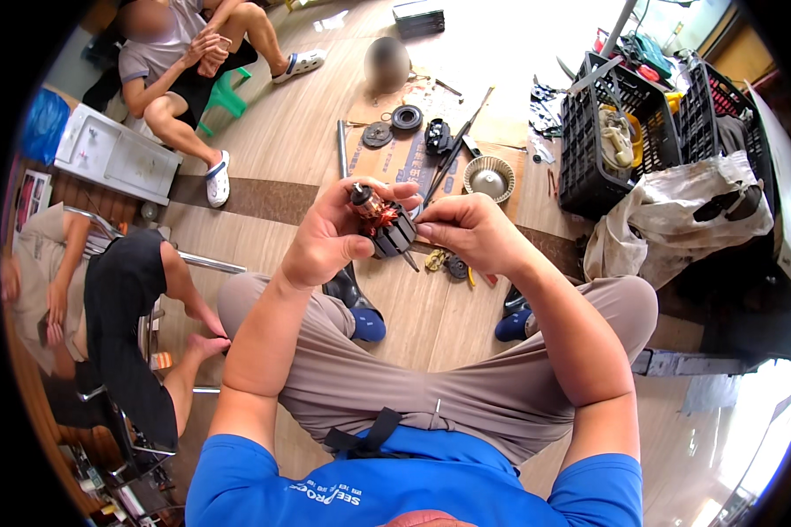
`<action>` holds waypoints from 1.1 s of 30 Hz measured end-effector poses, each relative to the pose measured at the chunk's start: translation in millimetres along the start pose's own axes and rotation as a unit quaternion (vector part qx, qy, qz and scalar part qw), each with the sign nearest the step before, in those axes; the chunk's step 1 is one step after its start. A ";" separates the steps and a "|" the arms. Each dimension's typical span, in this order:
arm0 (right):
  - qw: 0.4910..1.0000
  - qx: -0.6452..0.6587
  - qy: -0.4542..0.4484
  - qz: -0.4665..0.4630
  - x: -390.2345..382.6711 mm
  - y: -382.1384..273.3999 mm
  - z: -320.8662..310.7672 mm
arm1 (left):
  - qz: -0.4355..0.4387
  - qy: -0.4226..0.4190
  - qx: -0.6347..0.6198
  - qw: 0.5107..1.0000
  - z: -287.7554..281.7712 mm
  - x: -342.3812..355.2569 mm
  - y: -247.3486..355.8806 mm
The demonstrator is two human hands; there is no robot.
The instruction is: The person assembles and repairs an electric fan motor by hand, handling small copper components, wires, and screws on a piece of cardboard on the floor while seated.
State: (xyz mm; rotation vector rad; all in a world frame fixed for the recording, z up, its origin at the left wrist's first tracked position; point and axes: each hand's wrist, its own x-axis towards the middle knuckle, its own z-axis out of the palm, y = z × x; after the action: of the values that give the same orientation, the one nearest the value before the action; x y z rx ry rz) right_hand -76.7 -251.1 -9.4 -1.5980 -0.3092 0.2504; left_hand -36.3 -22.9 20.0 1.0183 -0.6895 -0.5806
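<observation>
My left hand [323, 241] grips a motor armature [391, 230] with a dark laminated core, copper windings and a metal shaft, tilted above the floor. My right hand [470, 230] is pinched at the armature's right side; what lies between its fingertips is too small to make out. Beyond them a cardboard sheet [365, 164] carries a black ring [407, 119], a dark disc [377, 134], a black motor part [438, 137], a ribbed metal bowl [489, 181] and long dark rods. Small yellow and dark parts [435, 262] lie just under the armature, near my feet.
A seated person [167, 70] is at upper left, another [127, 307] at left beside a white cabinet [105, 145]. Black plastic crates [589, 167] with tools and a dirty white cloth [628, 241] stand at right. A metal rod [343, 149] lies along the cardboard's left edge.
</observation>
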 end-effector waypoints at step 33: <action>0.928 -0.301 0.139 -0.171 -25.0 -53.3 -23.0 | -0.111 0.009 0.106 0.988 -9.3 4.3 -3.4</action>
State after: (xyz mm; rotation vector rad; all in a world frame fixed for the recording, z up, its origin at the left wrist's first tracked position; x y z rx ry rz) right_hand -94.6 -279.4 44.4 -2.1134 -0.4657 -0.3781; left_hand -27.0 -22.2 14.6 1.3075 -0.6354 -0.7012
